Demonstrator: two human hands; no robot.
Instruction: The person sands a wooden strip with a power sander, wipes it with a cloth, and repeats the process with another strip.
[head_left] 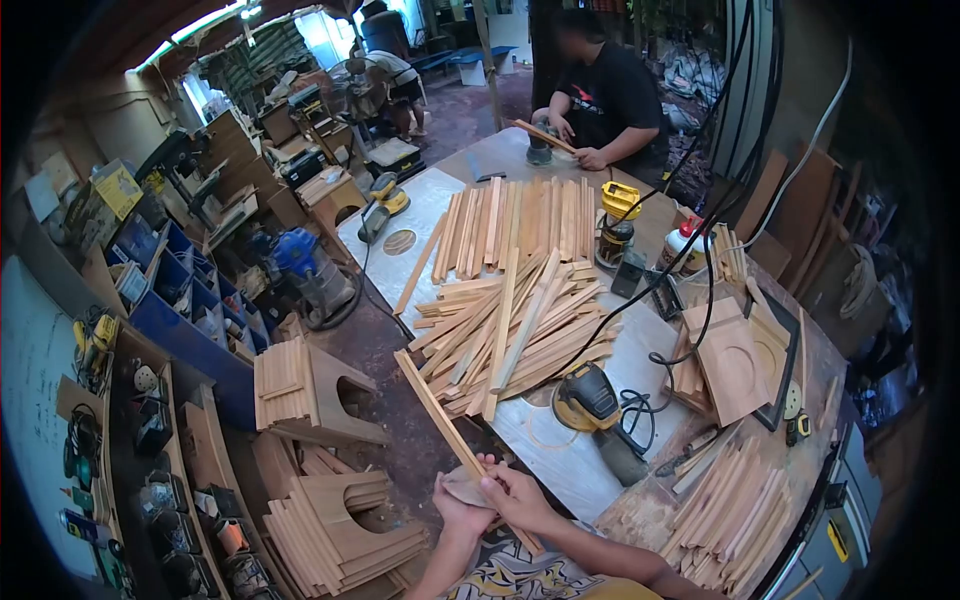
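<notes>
A long wooden strip (440,415) slants across in front of my body, its far end beside the table. My right hand (520,500) is closed around it near its lower end. My left hand (462,512) is closed on a tan, rounded sheet that looks like a sanding disc (468,487), pressed against the underside of the strip. The left fingertips are partly hidden behind the strip. Just beyond my hands, a loose heap of wooden strips (520,330) lies on the table, with a neater row of strips (515,225) behind it.
A yellow-black sander (588,398) rests on the table (540,450), its cord trailing. Another sander (385,200) is farther back. More strips (730,510) lie at right. Stacked wooden panels (345,535) stand left. Across the table, a person (610,100) holds a strip.
</notes>
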